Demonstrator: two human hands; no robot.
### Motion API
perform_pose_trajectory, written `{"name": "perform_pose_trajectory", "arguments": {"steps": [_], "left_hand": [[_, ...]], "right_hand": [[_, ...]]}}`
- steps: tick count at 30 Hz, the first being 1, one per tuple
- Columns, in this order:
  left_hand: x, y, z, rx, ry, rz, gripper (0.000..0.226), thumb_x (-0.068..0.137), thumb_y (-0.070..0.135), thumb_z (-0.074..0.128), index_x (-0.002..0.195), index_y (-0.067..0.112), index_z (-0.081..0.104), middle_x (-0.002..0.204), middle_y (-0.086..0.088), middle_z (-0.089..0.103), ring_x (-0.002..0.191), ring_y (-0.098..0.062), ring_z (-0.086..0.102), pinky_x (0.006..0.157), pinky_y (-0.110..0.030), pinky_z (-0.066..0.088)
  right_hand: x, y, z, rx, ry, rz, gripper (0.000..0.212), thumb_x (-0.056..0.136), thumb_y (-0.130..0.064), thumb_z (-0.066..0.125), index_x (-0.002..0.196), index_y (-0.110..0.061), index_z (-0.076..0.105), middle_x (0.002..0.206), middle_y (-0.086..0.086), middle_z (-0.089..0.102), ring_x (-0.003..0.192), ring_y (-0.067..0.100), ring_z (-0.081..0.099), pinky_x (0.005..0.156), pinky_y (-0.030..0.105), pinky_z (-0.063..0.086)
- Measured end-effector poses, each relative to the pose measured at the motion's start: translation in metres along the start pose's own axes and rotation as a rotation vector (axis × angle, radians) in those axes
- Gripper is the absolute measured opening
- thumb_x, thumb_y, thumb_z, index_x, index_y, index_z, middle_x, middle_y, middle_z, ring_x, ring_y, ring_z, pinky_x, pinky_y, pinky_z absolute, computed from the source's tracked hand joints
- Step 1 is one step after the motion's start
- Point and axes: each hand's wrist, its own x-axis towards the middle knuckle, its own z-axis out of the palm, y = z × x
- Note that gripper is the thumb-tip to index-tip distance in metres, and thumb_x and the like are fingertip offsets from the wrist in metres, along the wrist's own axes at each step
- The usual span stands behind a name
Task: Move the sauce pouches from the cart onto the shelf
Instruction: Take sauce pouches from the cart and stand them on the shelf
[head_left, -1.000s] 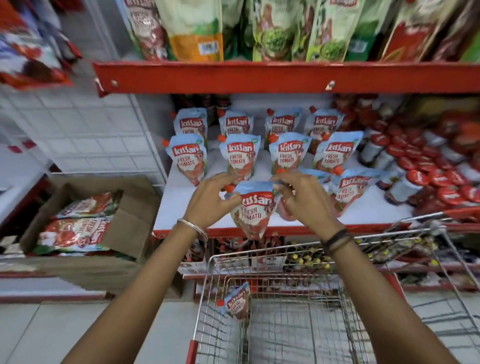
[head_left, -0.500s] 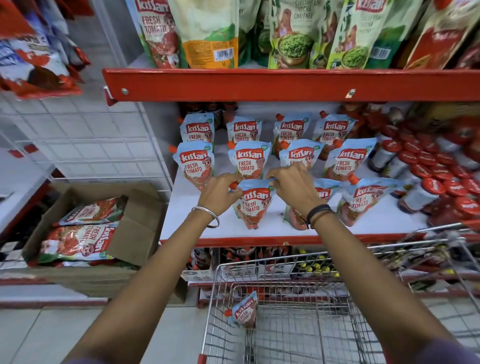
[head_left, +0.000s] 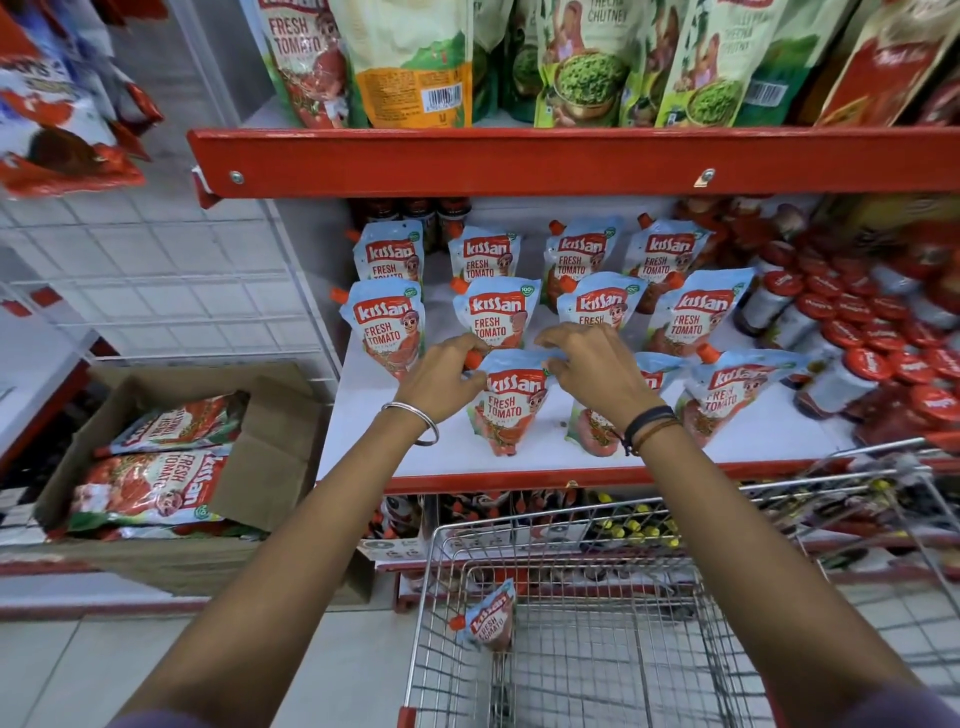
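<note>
A light-blue tomato sauce pouch with a red label stands upright on the white shelf, in the front row. My left hand pinches its top left corner by the orange cap. My right hand pinches its top right edge. Several matching pouches stand in rows behind and to the right. One more sauce pouch leans against the front left inside wall of the wire cart below the shelf.
Red-capped jars crowd the right of the shelf. A red upper shelf edge with large pouches hangs just above. An open cardboard box holding big tomato pouches sits low on the left, beside a white wire grid panel.
Both hands carried the pouch from above the shelf's front edge further in and set it upright on the shelf. The camera moved closer.
</note>
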Motion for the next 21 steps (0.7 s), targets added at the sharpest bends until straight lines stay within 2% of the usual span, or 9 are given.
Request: {"name": "perform_pose_trajectory", "arguments": {"steps": [2, 4, 6, 8, 10, 12, 14, 18, 21], "left_hand": [[-0.006, 0.001, 0.001, -0.021, 0.073, 0.004, 0.032, 0.085, 0.016, 0.061, 0.115, 0.01, 0.053, 0.113, -0.013, 0.063, 0.1, -0.03, 0.061, 0.083, -0.042, 0.056], [-0.016, 0.001, 0.004, -0.035, 0.235, 0.045, 0.031, 0.087, 0.02, 0.058, 0.115, 0.008, 0.053, 0.119, -0.013, 0.059, 0.108, -0.027, 0.057, 0.086, -0.037, 0.05], [-0.031, -0.001, 0.009, -0.057, 0.399, 0.133, 0.03, 0.088, 0.027, 0.05, 0.11, 0.008, 0.055, 0.115, -0.014, 0.06, 0.109, -0.024, 0.054, 0.087, -0.028, 0.045], [-0.049, -0.005, 0.02, -0.093, 0.496, 0.187, 0.029, 0.087, 0.026, 0.048, 0.105, 0.005, 0.056, 0.108, -0.016, 0.062, 0.106, -0.021, 0.053, 0.086, -0.024, 0.043], [-0.071, -0.012, 0.039, -0.118, 0.506, 0.194, 0.023, 0.088, 0.02, 0.05, 0.102, 0.004, 0.058, 0.104, -0.016, 0.062, 0.102, -0.019, 0.053, 0.085, -0.025, 0.044], [-0.095, -0.024, 0.064, -0.142, 0.428, 0.179, 0.019, 0.088, 0.016, 0.051, 0.1, 0.004, 0.058, 0.101, -0.014, 0.061, 0.099, -0.02, 0.055, 0.085, -0.026, 0.045], [-0.116, -0.042, 0.095, -0.134, 0.296, 0.147, 0.017, 0.089, 0.017, 0.051, 0.099, 0.005, 0.059, 0.099, -0.012, 0.061, 0.096, -0.022, 0.058, 0.083, -0.026, 0.047], [-0.152, -0.077, 0.157, -0.041, -0.08, -0.076, 0.025, 0.087, 0.017, 0.052, 0.109, 0.009, 0.056, 0.111, -0.012, 0.06, 0.097, -0.029, 0.06, 0.074, -0.035, 0.051], [-0.169, -0.098, 0.201, -0.011, -0.381, -0.273, 0.043, 0.086, 0.014, 0.053, 0.128, 0.009, 0.045, 0.134, -0.017, 0.049, 0.119, -0.035, 0.051, 0.089, -0.043, 0.051]], "right_hand": [[-0.008, -0.004, -0.001, 0.014, 0.085, -0.037, 0.033, 0.084, -0.004, 0.06, 0.117, -0.007, 0.058, 0.115, 0.017, 0.067, 0.103, 0.036, 0.062, 0.098, 0.046, 0.042], [-0.021, -0.008, 0.0, 0.044, 0.196, -0.08, 0.029, 0.086, -0.007, 0.06, 0.115, -0.006, 0.058, 0.108, 0.017, 0.068, 0.098, 0.036, 0.063, 0.092, 0.047, 0.045], [-0.039, -0.014, 0.004, 0.112, 0.269, -0.106, 0.022, 0.088, -0.012, 0.058, 0.11, -0.008, 0.06, 0.104, 0.015, 0.071, 0.096, 0.032, 0.065, 0.086, 0.044, 0.049], [-0.061, -0.019, 0.015, 0.18, 0.275, -0.115, 0.021, 0.089, -0.019, 0.053, 0.106, -0.01, 0.062, 0.104, 0.011, 0.072, 0.097, 0.028, 0.065, 0.083, 0.04, 0.05], [-0.084, -0.023, 0.034, 0.252, 0.232, -0.097, 0.019, 0.089, -0.021, 0.053, 0.104, -0.012, 0.062, 0.102, 0.008, 0.073, 0.096, 0.026, 0.066, 0.086, 0.04, 0.048], [-0.107, -0.026, 0.06, 0.314, 0.15, -0.057, 0.016, 0.088, -0.02, 0.058, 0.102, -0.013, 0.063, 0.098, 0.007, 0.074, 0.09, 0.024, 0.067, 0.086, 0.037, 0.048], [-0.128, -0.025, 0.09, 0.335, 0.033, -0.004, 0.017, 0.089, -0.021, 0.058, 0.103, -0.013, 0.064, 0.098, 0.006, 0.074, 0.088, 0.023, 0.067, 0.077, 0.033, 0.052], [-0.16, -0.015, 0.16, 0.336, -0.26, 0.119, 0.02, 0.091, -0.019, 0.056, 0.11, -0.013, 0.06, 0.111, 0.009, 0.07, 0.094, 0.027, 0.067, 0.076, 0.033, 0.055], [-0.173, -0.005, 0.205, 0.28, -0.499, 0.229, 0.033, 0.092, -0.017, 0.053, 0.125, -0.016, 0.051, 0.129, 0.01, 0.06, 0.11, 0.029, 0.06, 0.087, 0.039, 0.052]]}}
